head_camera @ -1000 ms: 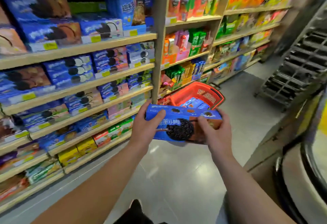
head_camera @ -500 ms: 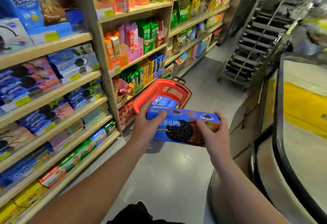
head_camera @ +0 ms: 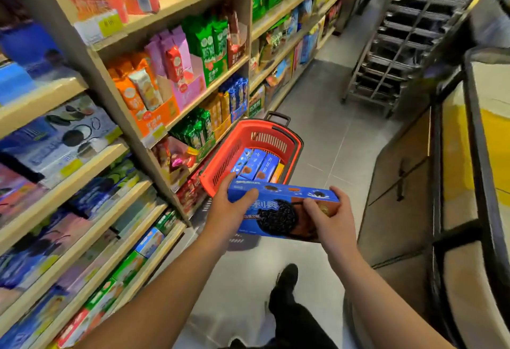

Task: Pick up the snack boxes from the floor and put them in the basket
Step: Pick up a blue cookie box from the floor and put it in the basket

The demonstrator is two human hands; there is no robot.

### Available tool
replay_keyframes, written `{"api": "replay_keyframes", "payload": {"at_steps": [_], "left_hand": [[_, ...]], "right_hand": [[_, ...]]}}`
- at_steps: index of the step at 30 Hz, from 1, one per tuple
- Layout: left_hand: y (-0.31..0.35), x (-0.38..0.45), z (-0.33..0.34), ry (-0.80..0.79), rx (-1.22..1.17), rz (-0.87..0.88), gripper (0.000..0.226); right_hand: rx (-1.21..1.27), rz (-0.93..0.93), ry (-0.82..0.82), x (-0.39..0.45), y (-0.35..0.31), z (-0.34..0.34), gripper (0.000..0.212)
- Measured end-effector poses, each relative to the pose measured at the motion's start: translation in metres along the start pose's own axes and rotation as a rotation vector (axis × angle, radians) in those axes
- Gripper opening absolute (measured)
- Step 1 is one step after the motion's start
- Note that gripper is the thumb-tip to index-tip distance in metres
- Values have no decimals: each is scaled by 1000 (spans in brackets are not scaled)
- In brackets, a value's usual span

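I hold a blue cookie box [head_camera: 278, 210] with a dark sandwich cookie printed on its front. My left hand [head_camera: 230, 209] grips its left end and my right hand [head_camera: 328, 217] grips its right end. The box is level, in front of me, just short of a red plastic basket [head_camera: 220, 168] that stands on the floor beside the shelves. Several blue snack boxes [head_camera: 256, 164] lie inside the basket. The basket's black handle [head_camera: 278, 117] sticks up at its far end.
Wooden shelves [head_camera: 171, 125] full of snack packs run along the left of the aisle. A counter with a dark rim [head_camera: 469, 172] lines the right side. A metal rack [head_camera: 397, 45] stands further back. My black shoe [head_camera: 287, 279] is on the grey tiled floor.
The view has moved forward along the aisle, and the basket is now nearer and directly beyond the box. Both hands keep the same hold on the box.
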State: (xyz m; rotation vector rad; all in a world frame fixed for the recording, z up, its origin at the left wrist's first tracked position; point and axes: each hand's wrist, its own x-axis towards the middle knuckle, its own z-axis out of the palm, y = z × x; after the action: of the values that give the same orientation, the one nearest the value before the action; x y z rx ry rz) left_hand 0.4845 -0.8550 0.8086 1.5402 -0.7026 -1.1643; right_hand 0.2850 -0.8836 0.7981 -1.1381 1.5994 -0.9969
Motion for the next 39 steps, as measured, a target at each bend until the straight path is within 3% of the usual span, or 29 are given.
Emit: {"api": "replay_keyframes", "payload": {"at_steps": [7, 10, 14, 19, 24, 26, 29, 32, 35, 39], "left_hand": [[-6, 106, -3, 97, 73, -98, 55], [-10, 153, -1, 148, 126, -142, 34], [-2, 208, 9, 171, 162, -210, 29], [-4, 271, 22, 194, 262, -228, 48], [-21, 335, 21, 129, 341, -313, 44], [-32, 364, 17, 73, 380, -325, 54], [-50, 405, 21, 10, 378, -366, 64], [-80, 461, 19, -42, 449, -364, 81], [-119, 517, 10, -126, 499, -361, 73], [-174, 581, 2, -197, 542, -284, 66]], "right_hand": [[-4, 96, -120, 105, 3, 62, 61], [-7, 163, -181, 155, 6, 87, 72], [-34, 246, -221, 214, 6, 108, 84], [-35, 337, -243, 279, 7, 129, 86], [-33, 414, -220, 323, 23, 157, 78], [-30, 451, -204, 340, 32, 173, 76], [-39, 501, -133, 364, 46, 189, 56], [-48, 544, -45, 391, 73, 219, 55], [-63, 581, -6, 415, 109, 251, 65], [-84, 589, 47, 448, 164, 287, 57]]}}
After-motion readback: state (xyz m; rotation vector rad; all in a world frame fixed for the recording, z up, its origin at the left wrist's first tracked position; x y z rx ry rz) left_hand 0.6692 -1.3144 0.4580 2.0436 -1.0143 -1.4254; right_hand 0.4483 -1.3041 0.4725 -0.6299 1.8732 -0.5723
